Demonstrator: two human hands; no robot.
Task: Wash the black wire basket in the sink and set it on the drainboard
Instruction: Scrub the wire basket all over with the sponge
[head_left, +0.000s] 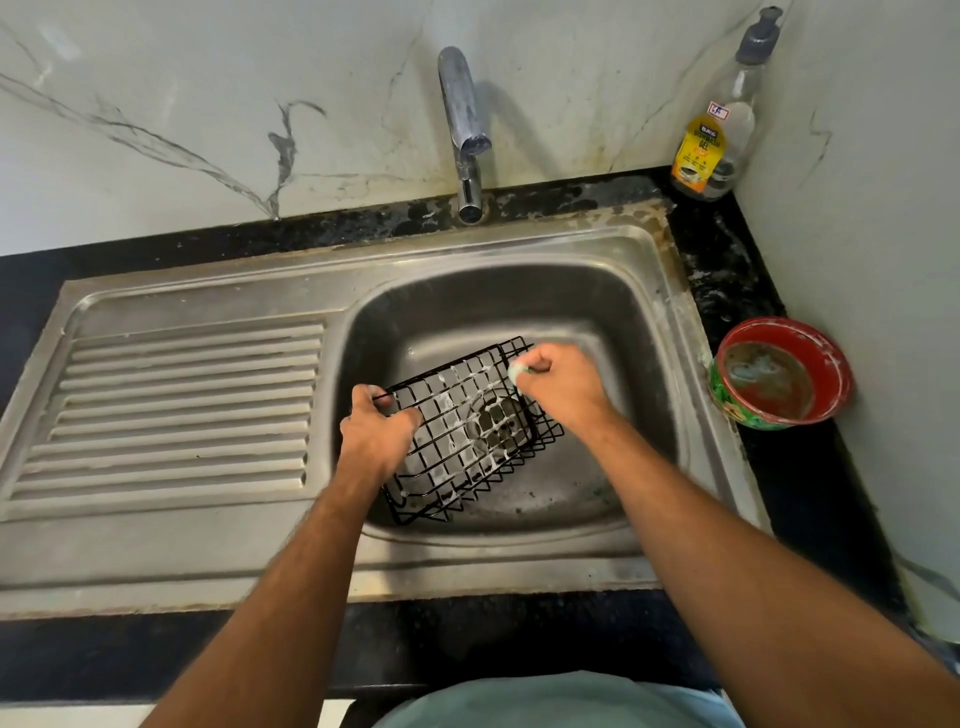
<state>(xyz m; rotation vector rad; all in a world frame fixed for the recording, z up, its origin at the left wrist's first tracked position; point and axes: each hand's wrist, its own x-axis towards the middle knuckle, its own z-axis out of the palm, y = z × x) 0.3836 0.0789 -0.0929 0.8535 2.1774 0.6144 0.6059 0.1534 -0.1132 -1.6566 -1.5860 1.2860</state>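
Black wire basket over the sink, left hand gripping its rim, right hand pinching a scrubber; red bowl beside.

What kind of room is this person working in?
Most likely a home kitchen: a stainless steel sink with a ribbed drainboard, a chrome tap, and a clear dishwash gel bottle on the black counter.

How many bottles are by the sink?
1. The dishwash gel bottle stands in the back right corner of the counter, behind the red bowl. No other bottle shows, though the view may cut some off.
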